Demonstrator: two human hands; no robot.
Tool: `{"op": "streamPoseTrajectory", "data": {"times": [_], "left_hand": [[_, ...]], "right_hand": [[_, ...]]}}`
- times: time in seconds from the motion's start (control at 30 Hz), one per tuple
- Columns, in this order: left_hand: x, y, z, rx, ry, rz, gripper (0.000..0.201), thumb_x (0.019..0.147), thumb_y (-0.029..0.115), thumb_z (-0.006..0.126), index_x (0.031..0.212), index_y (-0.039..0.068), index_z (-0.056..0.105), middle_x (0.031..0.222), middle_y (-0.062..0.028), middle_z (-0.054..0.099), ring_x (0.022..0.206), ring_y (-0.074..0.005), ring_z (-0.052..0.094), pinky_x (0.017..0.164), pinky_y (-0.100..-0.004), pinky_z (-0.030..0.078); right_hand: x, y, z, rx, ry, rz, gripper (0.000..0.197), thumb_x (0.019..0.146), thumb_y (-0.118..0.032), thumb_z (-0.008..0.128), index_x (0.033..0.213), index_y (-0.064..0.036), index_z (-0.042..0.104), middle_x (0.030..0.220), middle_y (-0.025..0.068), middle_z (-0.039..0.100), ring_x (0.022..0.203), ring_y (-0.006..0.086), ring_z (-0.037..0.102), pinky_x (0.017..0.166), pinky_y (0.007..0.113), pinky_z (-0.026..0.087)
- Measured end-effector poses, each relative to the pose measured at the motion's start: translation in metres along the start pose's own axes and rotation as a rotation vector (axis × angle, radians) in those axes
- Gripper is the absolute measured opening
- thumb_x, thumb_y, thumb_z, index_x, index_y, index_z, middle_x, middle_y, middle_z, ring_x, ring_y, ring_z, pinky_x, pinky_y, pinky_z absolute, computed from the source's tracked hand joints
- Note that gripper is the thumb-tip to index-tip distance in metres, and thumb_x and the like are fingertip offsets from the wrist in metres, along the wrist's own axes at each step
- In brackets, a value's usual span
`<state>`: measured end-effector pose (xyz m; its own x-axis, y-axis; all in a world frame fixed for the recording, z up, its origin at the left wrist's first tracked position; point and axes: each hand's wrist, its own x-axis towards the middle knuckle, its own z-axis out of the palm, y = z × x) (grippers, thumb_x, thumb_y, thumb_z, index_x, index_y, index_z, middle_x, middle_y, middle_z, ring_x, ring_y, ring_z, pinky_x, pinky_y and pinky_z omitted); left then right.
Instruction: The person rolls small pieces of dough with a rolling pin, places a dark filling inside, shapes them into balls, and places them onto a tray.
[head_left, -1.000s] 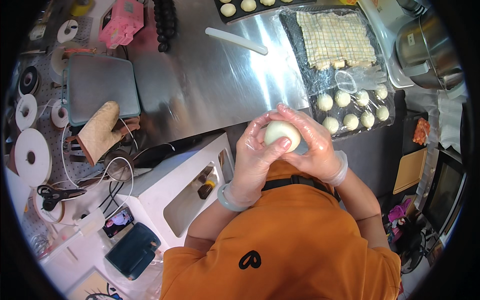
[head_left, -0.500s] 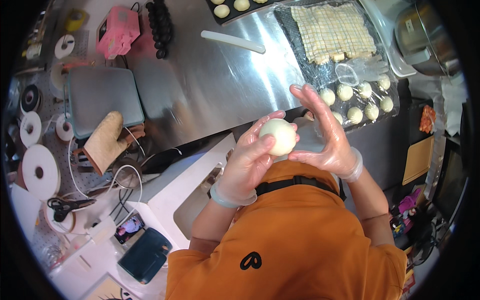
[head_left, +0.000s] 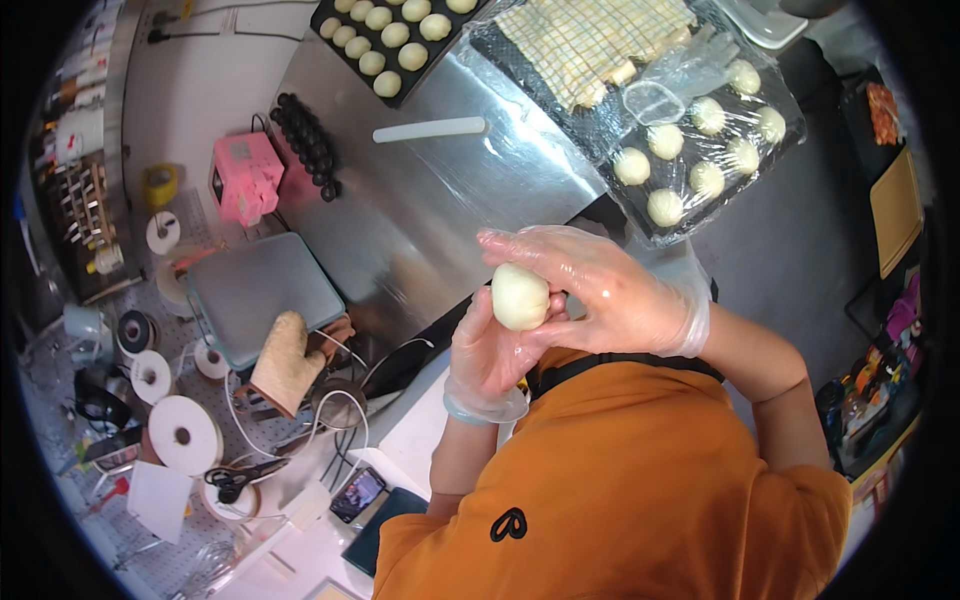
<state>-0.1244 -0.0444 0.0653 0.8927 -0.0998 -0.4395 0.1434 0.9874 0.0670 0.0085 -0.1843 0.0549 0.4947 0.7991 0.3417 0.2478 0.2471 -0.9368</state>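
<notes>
A smooth, pale dough ball [head_left: 519, 297] sits between my two hands in front of my waist. My left hand [head_left: 486, 348], in a clear plastic glove, cups it from below and the left, fingers curled round it. From the right my right hand [head_left: 615, 292], gloved the same way, arches over it, fingers along the far side and thumb low near the left palm. Some left fingertips are hidden behind the ball and my right hand. Beyond my hands, more dough balls [head_left: 665, 208] rest under clear film on a dark tray [head_left: 625, 210].
Across the steel worktop [head_left: 400, 215] lie a white rolling pin [head_left: 430, 130] and a black tray [head_left: 398, 100] of dough balls. A checked cloth [head_left: 590, 40] and a loose plastic glove [head_left: 690, 75] are at the far right. Left are a pink machine [head_left: 247, 178] and an oven mitt [head_left: 285, 365].
My right hand has moved left and closed in over the dough ball, which has shifted slightly left and been turned. The view has swung, so the far tray shows more fully.
</notes>
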Motion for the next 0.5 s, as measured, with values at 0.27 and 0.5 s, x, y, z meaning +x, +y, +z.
{"op": "streamPoseTrajectory", "data": {"times": [0.27, 0.5], "left_hand": [[0.027, -0.016, 0.019, -0.050, -0.054, -0.045, 0.069, 0.093, 0.039, 0.063, 0.142, 0.002, 0.033, 0.129, -0.0156, 0.049, 0.122, -0.0269, 0.052, 0.105, -0.0439, 0.043], [0.042, -0.030, 0.025, 0.003, -0.114, -0.140, 0.069, 0.091, 0.042, 0.065, 0.142, 0.005, 0.035, 0.135, -0.0122, 0.048, 0.123, -0.0242, 0.051, 0.107, -0.0451, 0.041]], "right_hand": [[-0.022, 0.010, -0.045, 0.223, 0.084, 0.047, 0.059, 0.080, -0.017, 0.074, 0.134, -0.0033, 0.053, 0.128, 0.0151, 0.060, 0.115, 0.0305, 0.060, 0.099, 0.038, 0.046], [-0.023, 0.014, -0.061, 0.284, 0.110, 0.039, 0.057, 0.075, -0.018, 0.081, 0.126, -0.0033, 0.060, 0.116, 0.0124, 0.065, 0.107, 0.0283, 0.062, 0.093, 0.037, 0.048]]}}
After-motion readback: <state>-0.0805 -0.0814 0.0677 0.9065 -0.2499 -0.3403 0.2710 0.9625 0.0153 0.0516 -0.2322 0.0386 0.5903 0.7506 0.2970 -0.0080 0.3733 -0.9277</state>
